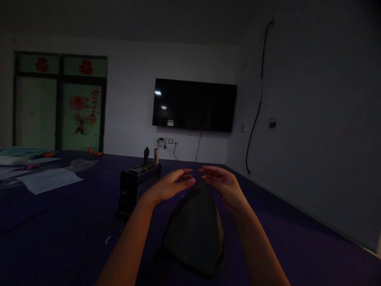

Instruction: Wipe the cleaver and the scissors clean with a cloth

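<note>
A dark grey, roughly triangular object (193, 226), broad at the near end and narrow at the far end, lies on the purple surface between my forearms. My left hand (172, 184) is at the left of its narrow far end, fingers curved and thumb apart. Facing it from the right, my right hand (222, 183) is curved in the same way. The two sets of fingertips are a short gap apart, and nothing shows in either hand. Whether the fingertips touch the grey object's tip is too dark to tell.
Left of my hands stands a glossy black box (129, 194), bearing a dark bottle-shaped piece (146, 157) and a small patterned cylinder (156, 156). Printed paper (50, 180) and clear plastic (81, 164) lie farther left. A wall (321, 159) bounds the right side; a television (195, 105) hangs ahead.
</note>
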`<state>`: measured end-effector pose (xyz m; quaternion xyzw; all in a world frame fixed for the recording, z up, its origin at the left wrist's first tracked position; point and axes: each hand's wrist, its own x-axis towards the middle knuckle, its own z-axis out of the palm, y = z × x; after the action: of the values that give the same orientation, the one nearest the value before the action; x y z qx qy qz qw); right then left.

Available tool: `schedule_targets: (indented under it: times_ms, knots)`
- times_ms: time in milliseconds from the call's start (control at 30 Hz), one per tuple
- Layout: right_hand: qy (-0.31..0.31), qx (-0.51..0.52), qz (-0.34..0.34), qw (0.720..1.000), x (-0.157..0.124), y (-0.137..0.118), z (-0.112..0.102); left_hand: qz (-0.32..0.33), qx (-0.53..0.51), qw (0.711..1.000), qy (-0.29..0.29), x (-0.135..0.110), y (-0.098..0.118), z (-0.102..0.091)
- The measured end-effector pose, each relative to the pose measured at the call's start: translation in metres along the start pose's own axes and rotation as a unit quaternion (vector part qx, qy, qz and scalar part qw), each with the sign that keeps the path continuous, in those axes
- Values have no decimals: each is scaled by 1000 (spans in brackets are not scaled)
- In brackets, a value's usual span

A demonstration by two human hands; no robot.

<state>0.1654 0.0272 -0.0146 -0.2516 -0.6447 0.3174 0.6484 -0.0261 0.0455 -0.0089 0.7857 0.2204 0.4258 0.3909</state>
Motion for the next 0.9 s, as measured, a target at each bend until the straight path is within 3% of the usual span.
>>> schedule_targets:
  times_ms: [67,200,433,633,767,900]
  knots:
    - [-28,-4,6,1000,-1,0,3,15,-17,999,-30,2,-1,12]
    - [-55,-47,-5,997,-2,2,5,23,-53,998,-36,9,-7,23]
    - [-95,-154,-43,983,-3,0,12,9,-61,998,-6,17,-28,18]
    - [-89,-272,-84,954,-5,3,17,21,-14,997,-73,18,-34,11]
    - [-58,-290,-117,948,-3,5,17,-11,101,995,-21,19,-33,9]
    - [-7,-252,-106,962,-1,5,15,38,130,988,70,20,-29,11]
